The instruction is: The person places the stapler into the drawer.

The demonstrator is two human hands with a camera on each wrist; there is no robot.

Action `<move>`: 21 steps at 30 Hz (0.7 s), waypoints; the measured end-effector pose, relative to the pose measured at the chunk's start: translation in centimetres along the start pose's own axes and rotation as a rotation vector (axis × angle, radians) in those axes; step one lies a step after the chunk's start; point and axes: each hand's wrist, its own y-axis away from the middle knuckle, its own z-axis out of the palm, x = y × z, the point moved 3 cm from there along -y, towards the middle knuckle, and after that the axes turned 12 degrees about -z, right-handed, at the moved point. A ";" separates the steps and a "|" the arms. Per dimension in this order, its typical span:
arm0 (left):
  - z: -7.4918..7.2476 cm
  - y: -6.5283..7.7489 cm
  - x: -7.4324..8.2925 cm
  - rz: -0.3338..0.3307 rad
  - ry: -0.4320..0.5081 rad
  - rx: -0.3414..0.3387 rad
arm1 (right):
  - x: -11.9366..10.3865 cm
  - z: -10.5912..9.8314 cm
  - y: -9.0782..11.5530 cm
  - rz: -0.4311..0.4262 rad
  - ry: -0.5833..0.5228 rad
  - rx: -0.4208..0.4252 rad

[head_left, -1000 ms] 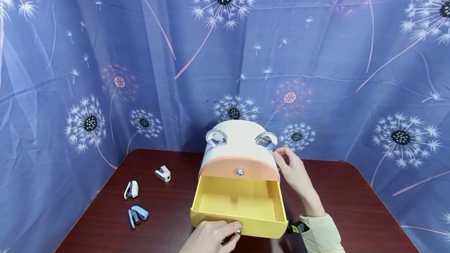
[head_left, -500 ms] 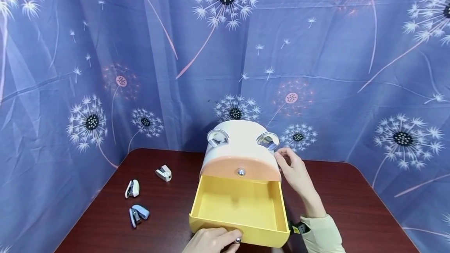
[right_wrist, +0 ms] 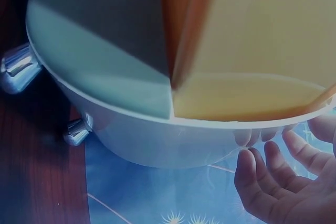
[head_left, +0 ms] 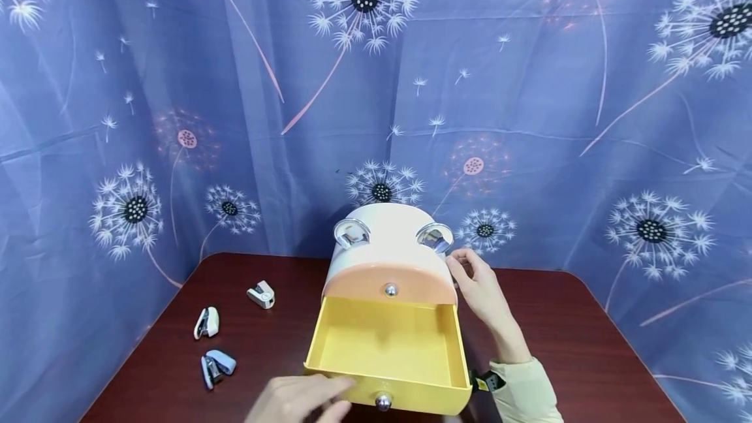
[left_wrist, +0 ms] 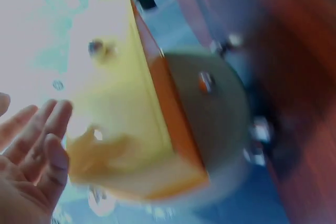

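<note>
A small white drawer cabinet with two shiny round eye-like pieces stands on the table. Its peach upper drawer is in, while the yellow lower drawer is pulled far out, its inside bare. My left hand is just left of the drawer's silver knob, off it. In the left wrist view, my left hand has loose fingers and holds nothing, beside the blurred yellow drawer front. My right hand rests its fingertips on the cabinet's right side; the right wrist view shows these fingers at the white wall.
On the left of the dark red table lie three small staplers: a white one, a cream one and a light blue one. A blue dandelion-print curtain hangs behind and at both sides.
The yellow drawer has come slightly further out towards me. My left hand has let go of its knob and moved left. My right hand has stayed on the cabinet's side.
</note>
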 end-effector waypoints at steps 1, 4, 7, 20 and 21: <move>-0.8 0.1 -0.5 0.001 -0.004 0.018 | 0.0 0.1 0.0 0.001 -0.002 0.004; -3.1 0.6 -2.2 -0.051 -0.054 0.034 | 0.0 0.1 0.1 0.006 -0.006 0.014; -5.0 1.4 -4.1 -0.126 -0.161 0.037 | 0.1 0.2 0.2 0.011 -0.006 0.011; -8.4 7.2 -14.6 -0.402 -0.454 -0.450 | 4.4 0.8 0.0 0.015 0.000 0.020; -8.5 7.6 -15.3 -0.426 -0.436 -0.507 | 4.4 0.8 0.0 0.009 0.004 0.022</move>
